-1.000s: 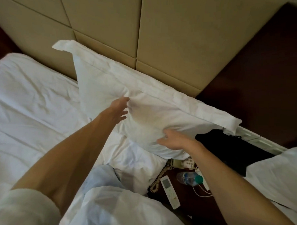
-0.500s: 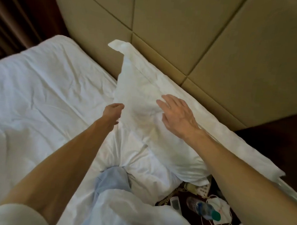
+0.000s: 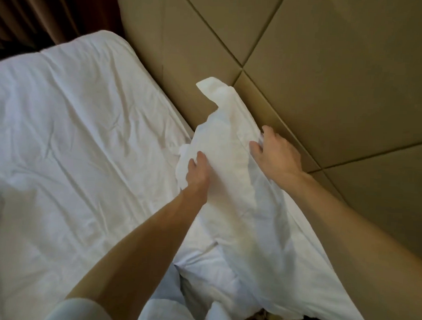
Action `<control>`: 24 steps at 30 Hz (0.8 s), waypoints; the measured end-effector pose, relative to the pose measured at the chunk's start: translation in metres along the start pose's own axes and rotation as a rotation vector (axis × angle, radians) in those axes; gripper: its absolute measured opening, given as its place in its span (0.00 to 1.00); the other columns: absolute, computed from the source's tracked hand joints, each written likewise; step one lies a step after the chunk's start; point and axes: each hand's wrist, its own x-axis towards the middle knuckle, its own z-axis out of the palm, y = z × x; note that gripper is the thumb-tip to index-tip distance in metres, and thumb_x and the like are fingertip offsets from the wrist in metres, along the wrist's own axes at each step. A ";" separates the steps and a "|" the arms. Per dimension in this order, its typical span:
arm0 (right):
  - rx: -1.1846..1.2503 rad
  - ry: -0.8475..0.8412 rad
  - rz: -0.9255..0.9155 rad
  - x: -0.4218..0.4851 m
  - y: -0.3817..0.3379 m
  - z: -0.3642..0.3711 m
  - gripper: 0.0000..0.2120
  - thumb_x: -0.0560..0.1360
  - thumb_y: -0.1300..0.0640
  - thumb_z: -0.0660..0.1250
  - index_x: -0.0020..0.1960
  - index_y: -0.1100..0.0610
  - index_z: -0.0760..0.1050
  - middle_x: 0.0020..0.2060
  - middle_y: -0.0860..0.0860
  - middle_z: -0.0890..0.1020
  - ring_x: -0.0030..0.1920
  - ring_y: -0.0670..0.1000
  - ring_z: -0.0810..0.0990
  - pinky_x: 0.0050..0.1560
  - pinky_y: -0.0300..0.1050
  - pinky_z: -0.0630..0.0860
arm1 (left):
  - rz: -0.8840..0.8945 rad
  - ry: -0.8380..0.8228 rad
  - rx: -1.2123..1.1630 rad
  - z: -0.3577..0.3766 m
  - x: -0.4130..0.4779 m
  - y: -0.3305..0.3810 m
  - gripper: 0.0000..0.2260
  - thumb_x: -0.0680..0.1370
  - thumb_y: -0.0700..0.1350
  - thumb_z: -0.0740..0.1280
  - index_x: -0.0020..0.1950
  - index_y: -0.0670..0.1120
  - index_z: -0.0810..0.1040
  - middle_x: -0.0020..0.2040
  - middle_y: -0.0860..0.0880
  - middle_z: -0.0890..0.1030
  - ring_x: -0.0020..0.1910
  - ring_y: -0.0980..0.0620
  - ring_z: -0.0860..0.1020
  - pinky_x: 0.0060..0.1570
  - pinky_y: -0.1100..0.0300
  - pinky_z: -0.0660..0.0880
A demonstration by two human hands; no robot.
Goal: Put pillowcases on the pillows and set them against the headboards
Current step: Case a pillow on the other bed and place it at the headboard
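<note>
My right hand has slid up and now hooks over the top edge of the white cased pillow. My left hand grips its near side. It's leaning on the beige padded headboard, nearly placed.

Did a quick tally. Spotted exactly one soft white rectangular pillow in the whole shot. Counted two bare hands, one left hand and one right hand, plus two bare forearms, a left forearm and a right forearm. Found just one bed with a wrinkled white sheet. Logged one tan padded headboard, split by seams into at least four panels, couldn't pin down the exact number. Saw one dark brown pleated curtain up in the corner. Caught one pale short sleeve at the bottom edge. Also noticed some dark clutter bottom right, way too small to count.
</note>
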 end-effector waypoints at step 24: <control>-0.127 -0.126 0.061 0.030 -0.012 -0.011 0.09 0.77 0.54 0.62 0.55 0.54 0.75 0.51 0.56 0.82 0.50 0.61 0.80 0.42 0.47 0.70 | 0.001 -0.389 -0.014 0.048 0.004 -0.003 0.36 0.73 0.73 0.53 0.78 0.59 0.59 0.76 0.55 0.66 0.73 0.50 0.65 0.75 0.48 0.59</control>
